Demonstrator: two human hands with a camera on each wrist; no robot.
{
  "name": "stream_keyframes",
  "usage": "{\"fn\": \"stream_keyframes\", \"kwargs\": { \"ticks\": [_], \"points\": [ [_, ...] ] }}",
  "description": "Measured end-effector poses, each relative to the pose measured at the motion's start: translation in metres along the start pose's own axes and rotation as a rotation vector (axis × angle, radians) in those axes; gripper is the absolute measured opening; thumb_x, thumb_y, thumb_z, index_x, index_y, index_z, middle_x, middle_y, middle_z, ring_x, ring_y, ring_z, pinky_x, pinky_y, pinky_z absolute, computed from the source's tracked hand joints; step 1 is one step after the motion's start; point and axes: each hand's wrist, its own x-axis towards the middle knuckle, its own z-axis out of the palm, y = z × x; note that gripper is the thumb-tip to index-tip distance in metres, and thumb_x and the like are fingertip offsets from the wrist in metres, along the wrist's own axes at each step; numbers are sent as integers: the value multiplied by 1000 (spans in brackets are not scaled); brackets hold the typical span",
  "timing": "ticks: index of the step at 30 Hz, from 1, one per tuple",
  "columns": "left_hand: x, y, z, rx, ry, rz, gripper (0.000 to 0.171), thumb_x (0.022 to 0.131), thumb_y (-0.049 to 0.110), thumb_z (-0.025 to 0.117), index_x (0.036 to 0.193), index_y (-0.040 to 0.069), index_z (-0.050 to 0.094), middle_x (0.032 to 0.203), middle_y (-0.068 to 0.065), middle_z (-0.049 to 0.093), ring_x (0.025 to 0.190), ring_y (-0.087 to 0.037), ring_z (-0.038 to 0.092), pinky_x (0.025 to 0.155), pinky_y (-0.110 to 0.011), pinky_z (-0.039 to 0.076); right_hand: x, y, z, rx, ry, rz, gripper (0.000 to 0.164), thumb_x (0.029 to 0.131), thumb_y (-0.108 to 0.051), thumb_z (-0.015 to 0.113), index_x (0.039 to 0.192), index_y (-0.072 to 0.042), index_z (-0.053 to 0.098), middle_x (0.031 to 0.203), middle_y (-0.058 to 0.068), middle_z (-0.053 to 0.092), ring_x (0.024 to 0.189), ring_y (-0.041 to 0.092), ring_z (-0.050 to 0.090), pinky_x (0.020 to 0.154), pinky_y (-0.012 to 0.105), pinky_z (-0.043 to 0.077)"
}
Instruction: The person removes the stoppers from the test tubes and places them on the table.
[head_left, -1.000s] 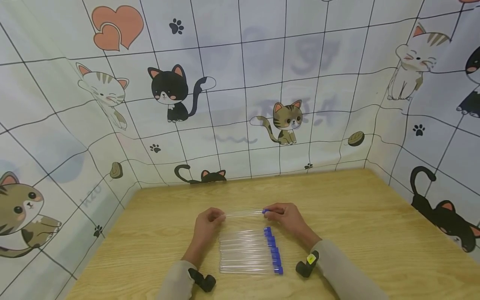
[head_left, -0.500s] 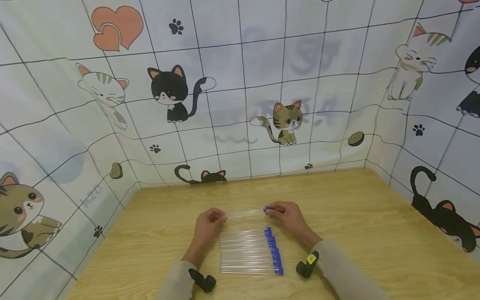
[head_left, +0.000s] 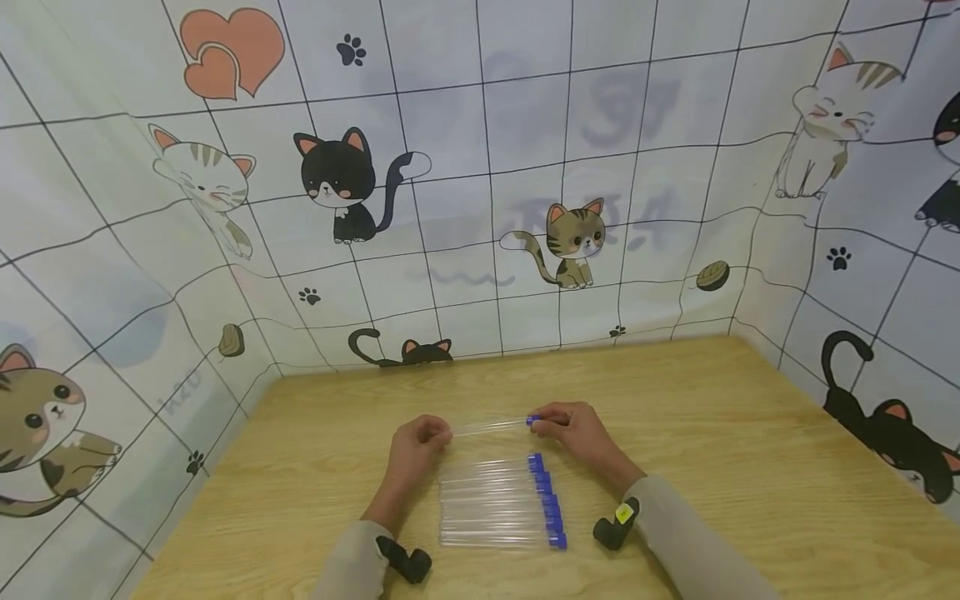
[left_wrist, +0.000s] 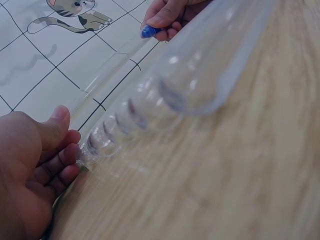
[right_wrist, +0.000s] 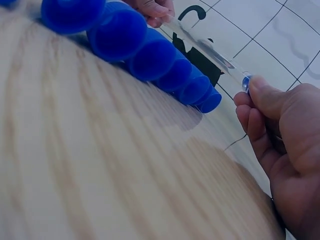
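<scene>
At left I see the left hand (head_left: 412,450), thumb and fingers pinching the clear end of one capped tube (head_left: 491,427). The tube spans to the right, just beyond a row of similar tubes (head_left: 491,504) on the bench (head_left: 675,417); its blue cap (head_left: 532,420) sits pinched in the right hand (head_left: 576,429).

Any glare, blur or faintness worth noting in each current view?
Head: the held tube looks faint against the table; left wrist: white glints on the nearest tube, table foreground blurred; right wrist: table grain soft in the foreground, blue caps dark inside.
</scene>
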Motion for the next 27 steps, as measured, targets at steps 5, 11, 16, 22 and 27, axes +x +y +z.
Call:
{"fn": "stream_keyframes", "kwargs": {
  "ticks": [5,11,16,22,27],
  "points": [
    [0,1,-1,10,-9,4,6,87,11,71,88,7,67,79,0,64,73,-16,59,66,-27,47,0,-1,-1,-1,-22,19,18,89,-26,68,104,-16,72,91,-4,72,89,12,66,80,27,49],
    [0,5,-1,-18,-23,-5,8,86,11,72,89,5,67,79,-2,64,72,-16,59,65,-25,47,-1,-1,-2,-17,18,32,21,87,-32,70,103,-18,73,93,-5,71,88,11,66,80,32,49],
    [-2,6,-1,-75,-28,-23,11,86,12,72,91,3,67,80,-7,65,70,-18,59,62,-26,48,-1,-1,-2,-25,45,30,22,86,-33,70,102,-18,73,98,-4,71,88,10,66,83,36,50],
    [0,6,-1,-68,-10,-26,11,85,13,73,90,4,68,80,-5,66,73,-17,60,64,-25,47,-1,-1,-1,-34,41,33,20,86,-33,71,101,-20,73,98,-5,70,92,10,65,82,36,50],
    [1,3,-1,-72,0,-26,8,86,10,72,89,4,68,79,-4,66,73,-16,62,65,-25,49,-1,-2,-2,-22,15,21,18,87,-30,71,101,-19,73,97,-5,70,93,11,65,82,35,49]
  ]
}}
